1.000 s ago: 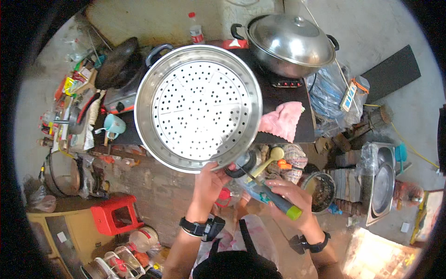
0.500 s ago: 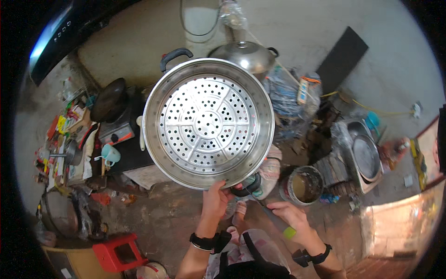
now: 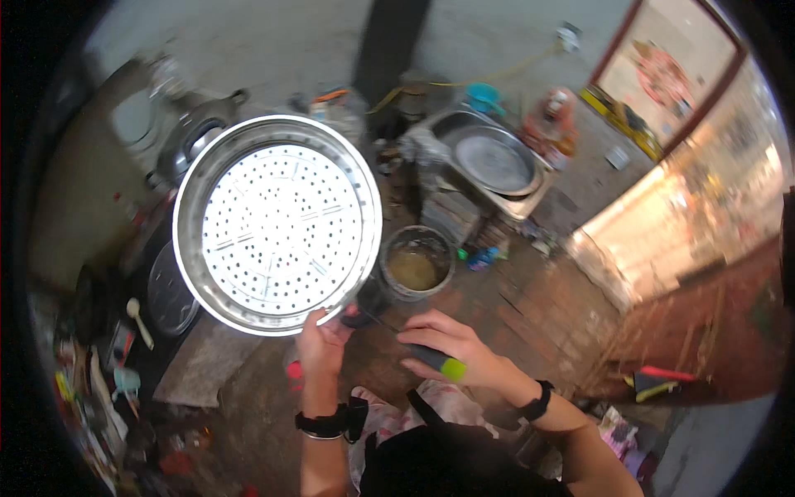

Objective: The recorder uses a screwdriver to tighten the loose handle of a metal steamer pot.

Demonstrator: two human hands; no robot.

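Holding round silver perforated-metal steamer in left grip, dark lime-ended screwdriver in right grip. Probably working black handle beside left grip; next, likely steady steamer.

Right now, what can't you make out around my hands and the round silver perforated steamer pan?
All in the head view:
Grey-handled screwdriver with a lime-green end: its tip is too thin and blurred against the dark background.
Left hand: some fingers are hidden by the silver perforated steamer pan.
Silver metal pot: blurred and partly hidden behind the pan.
Dark round bucket: its brownish contents are too blurred to identify.
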